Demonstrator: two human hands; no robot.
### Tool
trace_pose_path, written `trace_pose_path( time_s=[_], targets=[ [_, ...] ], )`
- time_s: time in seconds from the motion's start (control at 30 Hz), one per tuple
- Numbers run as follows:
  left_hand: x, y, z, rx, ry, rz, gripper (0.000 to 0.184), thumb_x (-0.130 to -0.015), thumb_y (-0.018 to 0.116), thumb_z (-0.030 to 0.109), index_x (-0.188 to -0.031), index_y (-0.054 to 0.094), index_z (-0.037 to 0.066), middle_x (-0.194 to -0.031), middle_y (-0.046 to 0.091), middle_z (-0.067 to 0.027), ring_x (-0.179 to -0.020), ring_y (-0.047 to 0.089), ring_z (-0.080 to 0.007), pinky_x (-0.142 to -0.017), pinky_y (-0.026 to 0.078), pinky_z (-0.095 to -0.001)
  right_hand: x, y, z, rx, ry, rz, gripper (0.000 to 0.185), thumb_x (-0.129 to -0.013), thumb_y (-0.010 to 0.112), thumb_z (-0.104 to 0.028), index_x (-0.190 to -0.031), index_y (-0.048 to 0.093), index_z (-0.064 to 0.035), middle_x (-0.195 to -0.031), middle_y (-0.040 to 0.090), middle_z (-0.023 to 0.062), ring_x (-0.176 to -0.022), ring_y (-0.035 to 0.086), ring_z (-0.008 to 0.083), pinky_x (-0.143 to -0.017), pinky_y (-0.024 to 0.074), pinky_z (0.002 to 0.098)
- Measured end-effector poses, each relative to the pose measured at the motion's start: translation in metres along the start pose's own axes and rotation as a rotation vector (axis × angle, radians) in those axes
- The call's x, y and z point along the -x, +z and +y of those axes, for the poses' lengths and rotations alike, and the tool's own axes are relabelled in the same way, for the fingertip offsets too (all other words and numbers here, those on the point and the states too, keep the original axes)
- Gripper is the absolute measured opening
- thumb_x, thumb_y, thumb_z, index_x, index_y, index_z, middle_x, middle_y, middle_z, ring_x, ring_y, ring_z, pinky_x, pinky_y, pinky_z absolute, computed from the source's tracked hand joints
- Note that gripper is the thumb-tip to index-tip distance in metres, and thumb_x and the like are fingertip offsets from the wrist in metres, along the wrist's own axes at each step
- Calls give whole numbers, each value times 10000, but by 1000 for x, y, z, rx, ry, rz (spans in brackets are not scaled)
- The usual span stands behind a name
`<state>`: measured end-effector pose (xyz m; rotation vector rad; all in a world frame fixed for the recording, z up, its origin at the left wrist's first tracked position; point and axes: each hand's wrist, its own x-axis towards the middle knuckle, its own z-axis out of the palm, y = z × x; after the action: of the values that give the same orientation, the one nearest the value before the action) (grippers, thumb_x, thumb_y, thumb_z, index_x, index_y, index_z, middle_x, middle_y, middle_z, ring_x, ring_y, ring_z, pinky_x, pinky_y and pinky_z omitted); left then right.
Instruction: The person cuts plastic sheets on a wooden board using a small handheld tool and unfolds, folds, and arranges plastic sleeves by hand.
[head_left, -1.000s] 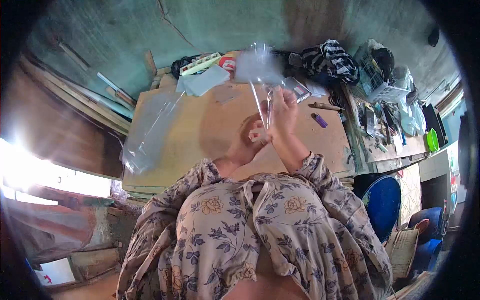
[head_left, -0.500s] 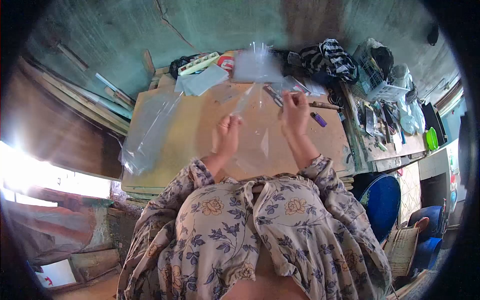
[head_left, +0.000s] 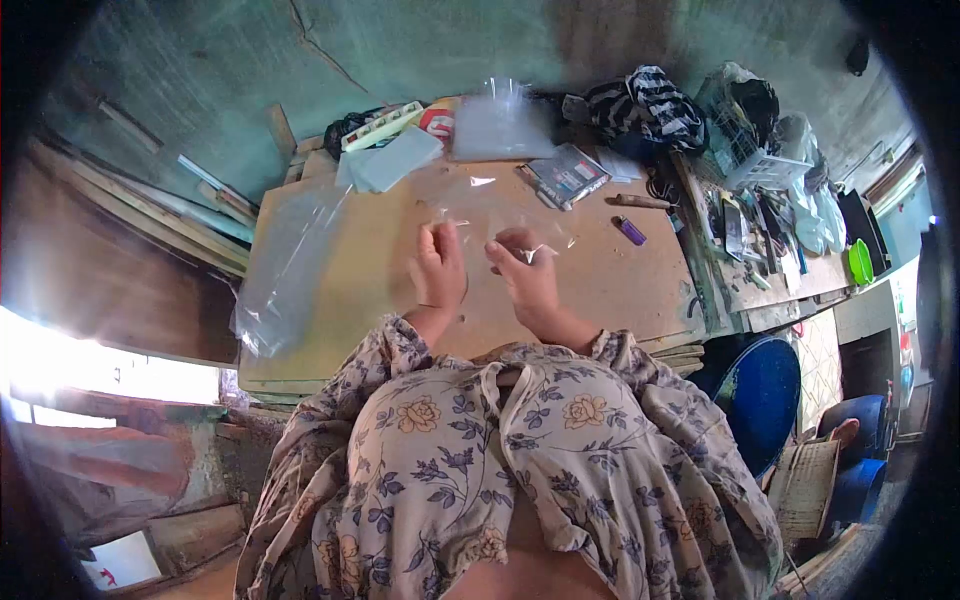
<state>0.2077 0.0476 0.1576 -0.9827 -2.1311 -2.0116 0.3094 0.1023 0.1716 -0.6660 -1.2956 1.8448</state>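
Between my two hands is a thin, clear plastic sheet [head_left: 475, 183], visible mostly by its glints over the wooden tabletop [head_left: 350, 290]. My left hand [head_left: 438, 268] is closed, thumb against fingers, on the sheet's left part. Pinched closed at the sheet's right part, my right hand [head_left: 527, 275] sits a short way from the left. Whether the sheet is a single film or a bag, I cannot tell. Beyond the right hand lies a dark printed packet [head_left: 566, 177].
Larger clear plastic [head_left: 290, 265] covers the table's left side. At the back are white sheets [head_left: 395, 160], a stack of clear film [head_left: 500, 130] and a striped bag [head_left: 655, 110]. A purple lighter [head_left: 630, 231] lies right. Beyond it are a crate [head_left: 765, 165] and a blue barrel [head_left: 760, 400].
My right hand has come down and left, closer to my left hand. The plastic between them has dropped and slackened. The dark packet now shows fully.
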Motion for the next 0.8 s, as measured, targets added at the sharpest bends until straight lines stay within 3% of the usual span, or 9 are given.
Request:
trace_pose_path(
  time_s=[0.13,0.3,0.37,0.43,0.5,0.57,0.67,0.73,0.8],
  targets=[
    [23,8,18,390,-119,-251,251,-807,589,241,-782,488,12,-594,469,-13,-540,434,-112,-502,380,-290,-7,5,11,-89,103,90,151,-826,566,-150,-904,496,-41,-712,514,15,-603,472,89,-536,388,223],
    [23,8,-28,206,-271,-352,208,-828,558,224,-811,488,28,-624,463,17,-567,405,-54,-510,350,-216,-18,0,20,-180,43,171,122,-848,532,-159,-829,511,-40,-641,481,-3,-541,438,79,-462,365,224],
    [20,19,-78,386,-421,-20,222,-857,504,250,-836,507,29,-624,465,14,-548,397,-54,-480,343,-230,-39,-21,36,171,-105,176,142,-870,499,-177,-807,508,-50,-587,448,-9,-448,416,87,-404,373,244],
    [-13,-14,-47,270,-604,-200,258,-850,502,296,-874,527,40,-631,474,11,-543,408,-63,-471,358,-252,-48,-30,12,246,3,145,157,-873,494,-193,-816,507,-48,-557,422,-15,-415,389,88,-382,357,247],
    [-46,-25,-41,159,-571,-281,243,-845,519,298,-840,510,56,-619,441,28,-520,393,-53,-459,342,-220,-57,-38,0,321,114,108,173,-877,489,-210,-824,506,-46,-527,395,-22,-382,361,89,-360,341,249],
    [-50,-31,-34,45,-544,-349,236,-841,536,301,-806,493,72,-607,407,45,-496,377,-42,-447,327,-188,-61,-42,-1,77,152,153,213,-884,473,-248,-837,512,-44,-503,370,-26,-376,341,81,-356,329,249],
    [-38,-29,-27,438,-592,-323,250,-827,557,303,-825,509,58,-632,421,38,-513,405,-53,-468,355,-199,-63,-34,2,-34,111,291,233,-890,456,-266,-851,517,-44,-488,359,-29,-371,334,78,-358,328,246],
    [-12,-21,-31,257,-503,-702,238,-839,540,291,-856,517,55,-632,426,33,-533,441,-74,-492,386,-217,-63,-36,11,-8,63,307,236,-890,456,-270,-852,517,-45,-489,362,-28,-371,336,77,-361,330,248],
    [5,-16,-35,284,-631,-601,224,-840,535,280,-861,540,58,-646,470,22,-523,446,-65,-479,388,-200,-66,-42,19,14,15,322,239,-890,456,-274,-852,518,-46,-489,365,-27,-370,337,76,-363,332,249]
  ],
)
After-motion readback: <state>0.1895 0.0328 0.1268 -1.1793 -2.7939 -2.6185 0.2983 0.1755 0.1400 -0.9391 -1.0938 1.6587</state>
